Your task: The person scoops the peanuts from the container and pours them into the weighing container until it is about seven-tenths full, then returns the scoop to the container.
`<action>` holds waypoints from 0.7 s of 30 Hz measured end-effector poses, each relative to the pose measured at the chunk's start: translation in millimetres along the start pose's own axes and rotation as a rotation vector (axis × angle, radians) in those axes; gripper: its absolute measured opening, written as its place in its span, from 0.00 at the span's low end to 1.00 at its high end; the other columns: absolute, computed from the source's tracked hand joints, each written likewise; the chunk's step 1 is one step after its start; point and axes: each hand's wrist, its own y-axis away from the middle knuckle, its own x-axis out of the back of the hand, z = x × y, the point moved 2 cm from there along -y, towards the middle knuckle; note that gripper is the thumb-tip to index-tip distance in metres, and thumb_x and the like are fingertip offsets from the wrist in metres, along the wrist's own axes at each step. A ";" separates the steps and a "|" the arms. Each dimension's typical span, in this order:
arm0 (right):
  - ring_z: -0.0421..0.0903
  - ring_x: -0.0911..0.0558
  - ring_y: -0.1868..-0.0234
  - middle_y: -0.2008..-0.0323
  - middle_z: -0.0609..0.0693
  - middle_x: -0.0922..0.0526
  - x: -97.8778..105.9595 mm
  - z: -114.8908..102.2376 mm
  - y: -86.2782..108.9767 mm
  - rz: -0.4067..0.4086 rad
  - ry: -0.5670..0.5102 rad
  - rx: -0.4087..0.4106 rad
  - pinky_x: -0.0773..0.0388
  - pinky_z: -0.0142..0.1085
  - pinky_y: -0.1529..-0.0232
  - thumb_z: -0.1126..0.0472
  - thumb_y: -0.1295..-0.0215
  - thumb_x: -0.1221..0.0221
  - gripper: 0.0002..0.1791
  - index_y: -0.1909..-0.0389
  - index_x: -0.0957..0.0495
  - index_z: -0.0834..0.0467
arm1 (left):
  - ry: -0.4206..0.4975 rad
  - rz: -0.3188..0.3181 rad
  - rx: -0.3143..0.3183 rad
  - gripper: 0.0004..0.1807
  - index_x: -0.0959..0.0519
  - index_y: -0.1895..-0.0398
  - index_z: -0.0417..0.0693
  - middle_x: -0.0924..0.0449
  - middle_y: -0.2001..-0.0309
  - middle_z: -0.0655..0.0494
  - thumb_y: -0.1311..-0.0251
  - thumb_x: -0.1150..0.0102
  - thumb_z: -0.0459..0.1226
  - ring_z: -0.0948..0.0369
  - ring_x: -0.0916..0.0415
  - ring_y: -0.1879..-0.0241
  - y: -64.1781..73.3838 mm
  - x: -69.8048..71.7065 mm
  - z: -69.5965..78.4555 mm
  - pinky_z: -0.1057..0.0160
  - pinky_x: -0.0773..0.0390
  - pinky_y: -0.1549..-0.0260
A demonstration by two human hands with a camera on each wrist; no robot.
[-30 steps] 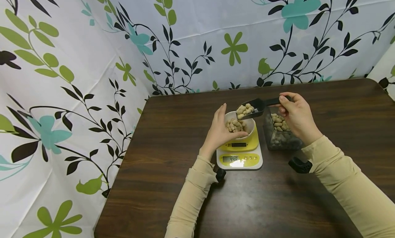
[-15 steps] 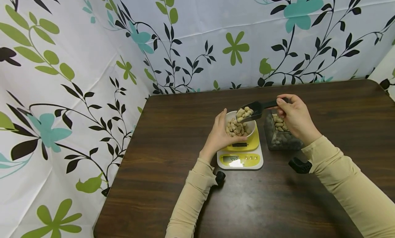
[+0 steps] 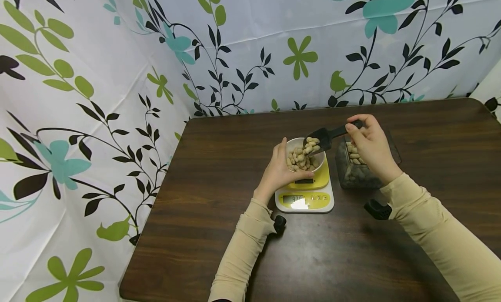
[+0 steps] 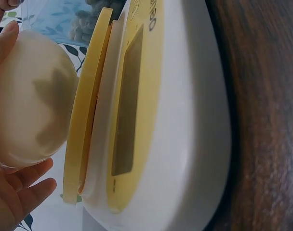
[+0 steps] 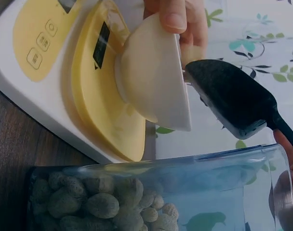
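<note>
My left hand [image 3: 277, 173] holds a white bowl [image 5: 151, 72], thumb along the near rim and fingers on its left side. The bowl stands on a yellow and white kitchen scale [image 3: 305, 202] and has unshelled peanuts [image 3: 299, 159] in it. In my right hand [image 3: 369, 145] I grip the handle of a black scoop [image 3: 323, 136], its mouth tipped down over the bowl's right rim. Several peanuts lie at the scoop's lip. The right wrist view shows the underside of the scoop [image 5: 233, 96] just above the rim. The left wrist view shows the bowl's side [image 4: 33, 106] with shadows of its contents.
A clear plastic container [image 3: 352, 180], partly filled with peanuts [image 5: 103, 204], stands right of the scale, under my right forearm. Dark wooden table [image 3: 195, 206] surrounds them. A patterned curtain [image 3: 254, 32] hangs behind and to the left.
The scoop has tilted further down over the bowl, with peanuts sliding off its lip. The heap in the bowl has grown and the scale's digits have changed. My left hand keeps holding the bowl.
</note>
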 end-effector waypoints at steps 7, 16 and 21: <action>0.37 0.43 0.90 0.87 0.40 0.38 1.5 -4.4 0.7 0.021 0.020 0.059 0.44 0.33 0.87 0.58 0.29 0.52 0.10 0.50 0.33 0.52 | 0.011 -0.009 -0.002 0.68 0.67 0.26 0.66 0.56 0.27 0.52 0.65 0.29 0.62 0.49 0.42 0.32 0.2 -0.1 -1.5 0.46 0.33 0.40; 0.38 0.39 0.87 0.85 0.42 0.35 3.9 -5.8 1.4 0.034 -0.011 0.057 0.34 0.26 0.76 0.57 0.29 0.52 0.10 0.50 0.33 0.50 | 0.013 -0.010 -0.009 0.67 0.67 0.26 0.66 0.56 0.27 0.52 0.64 0.29 0.61 0.50 0.43 0.31 0.1 -0.5 -2.0 0.47 0.34 0.39; 0.36 0.37 0.84 0.85 0.41 0.34 3.7 -5.3 1.9 0.052 -0.016 0.051 0.35 0.27 0.77 0.57 0.29 0.52 0.10 0.50 0.33 0.50 | 0.014 -0.007 -0.016 0.67 0.67 0.26 0.66 0.57 0.27 0.53 0.64 0.29 0.61 0.50 0.44 0.31 -0.5 -0.6 -1.9 0.47 0.34 0.39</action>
